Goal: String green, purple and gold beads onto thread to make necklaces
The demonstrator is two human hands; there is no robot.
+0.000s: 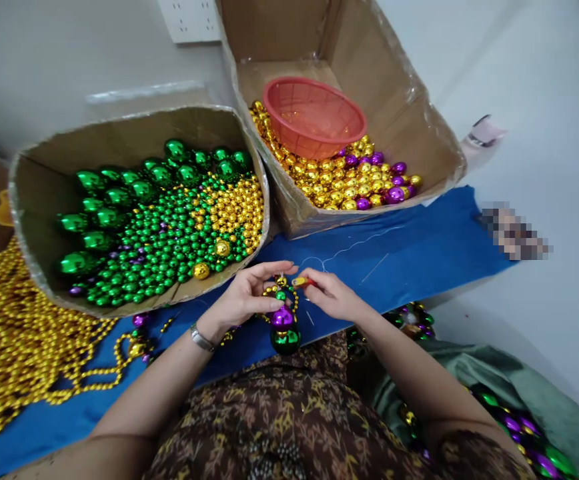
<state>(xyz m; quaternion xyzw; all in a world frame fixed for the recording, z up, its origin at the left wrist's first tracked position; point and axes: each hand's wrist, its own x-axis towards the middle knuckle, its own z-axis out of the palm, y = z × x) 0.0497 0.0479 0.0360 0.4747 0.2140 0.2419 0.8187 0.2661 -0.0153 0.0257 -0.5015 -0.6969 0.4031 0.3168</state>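
My left hand [248, 292] is closed in a pinch on a strand of beads [283, 313], with small gold and green beads at the top and a large purple and a large green ball hanging below. My right hand [330, 293] pinches a small red and yellow object [302, 282] right beside the strand's top. A thin white thread [354, 245] runs from the hands across the blue cloth [419, 250]. Both hands meet over my lap, just in front of the boxes.
A cardboard box [44, 173] of green and gold beads stands at left. A second box [419, 127] holds gold and purple beads and a red basket [314, 117]. Gold bead strands [14, 340] pile at far left. More finished strands [519, 427] lie at right.
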